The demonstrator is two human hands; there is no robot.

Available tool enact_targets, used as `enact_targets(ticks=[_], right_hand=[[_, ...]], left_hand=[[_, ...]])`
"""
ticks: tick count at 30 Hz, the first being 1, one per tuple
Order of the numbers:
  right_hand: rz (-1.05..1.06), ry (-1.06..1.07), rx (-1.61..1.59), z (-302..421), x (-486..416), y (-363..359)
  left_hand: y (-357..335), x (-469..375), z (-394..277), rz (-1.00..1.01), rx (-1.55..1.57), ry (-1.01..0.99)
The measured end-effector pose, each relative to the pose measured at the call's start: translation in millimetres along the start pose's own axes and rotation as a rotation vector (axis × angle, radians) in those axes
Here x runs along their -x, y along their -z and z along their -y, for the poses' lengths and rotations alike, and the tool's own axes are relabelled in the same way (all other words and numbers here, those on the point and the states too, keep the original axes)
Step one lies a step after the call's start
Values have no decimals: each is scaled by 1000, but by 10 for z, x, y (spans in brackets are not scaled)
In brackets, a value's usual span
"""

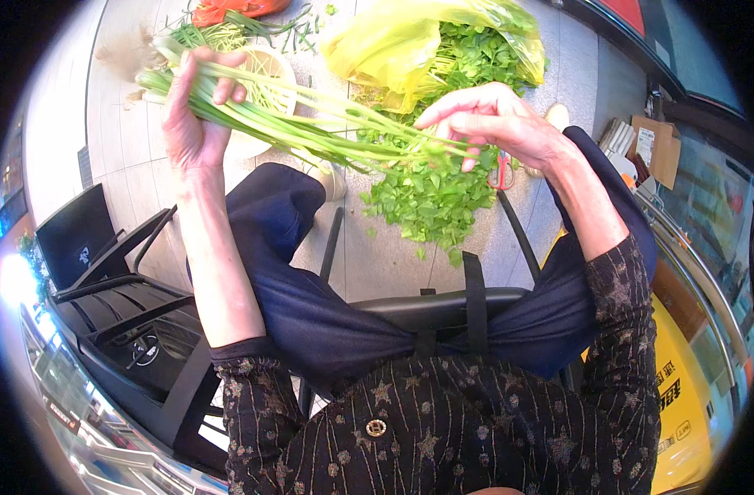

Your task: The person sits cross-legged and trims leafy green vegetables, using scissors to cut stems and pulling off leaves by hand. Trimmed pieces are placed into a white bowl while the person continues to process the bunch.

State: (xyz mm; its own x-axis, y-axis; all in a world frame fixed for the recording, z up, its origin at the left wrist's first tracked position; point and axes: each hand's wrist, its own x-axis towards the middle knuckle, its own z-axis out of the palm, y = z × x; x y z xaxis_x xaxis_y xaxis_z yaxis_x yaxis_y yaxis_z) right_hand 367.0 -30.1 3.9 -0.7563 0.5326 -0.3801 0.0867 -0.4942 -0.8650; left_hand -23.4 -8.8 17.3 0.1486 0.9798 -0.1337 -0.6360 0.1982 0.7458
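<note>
My left hand (197, 117) grips a bunch of thin green celery-like stalks (302, 120) near its pale root end. The blurred roots (126, 55) stick out to the left of that hand. Held up in the air, the bunch slants across to the thin tips beside my right hand (500, 124). The fingers of that hand are loosely curled around the tips; whether they pinch any is not clear. Below, a heap of green leaves (438, 201) lies on the tiled floor. Red-handled scissors (505, 173) lie to the right of the heap, partly hidden.
A yellow plastic bag (383, 46) full of leafy greens lies beyond the heap. Behind the bunch stands a pale basin (284, 68) with cut stalks. A red bag (234, 9) lies farther back. A black chair (123, 297) is at left, a cardboard box (658, 148) at right.
</note>
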Motion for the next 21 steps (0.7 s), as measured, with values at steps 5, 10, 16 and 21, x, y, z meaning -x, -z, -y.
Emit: enact_targets(ticks=[5, 10, 16, 21], right_hand=[[-8, -60, 22, -115, -18, 110], [-36, -28, 263, -205, 1, 288], [-162, 72, 325, -252, -8, 273], [-145, 15, 223, -302, -48, 370]], left_hand=[[148, 53, -165, -65, 61, -58], [220, 159, -336, -5, 204, -97], [298, 198, -410, -68, 148, -131], [333, 207, -411, -67, 162, -149]])
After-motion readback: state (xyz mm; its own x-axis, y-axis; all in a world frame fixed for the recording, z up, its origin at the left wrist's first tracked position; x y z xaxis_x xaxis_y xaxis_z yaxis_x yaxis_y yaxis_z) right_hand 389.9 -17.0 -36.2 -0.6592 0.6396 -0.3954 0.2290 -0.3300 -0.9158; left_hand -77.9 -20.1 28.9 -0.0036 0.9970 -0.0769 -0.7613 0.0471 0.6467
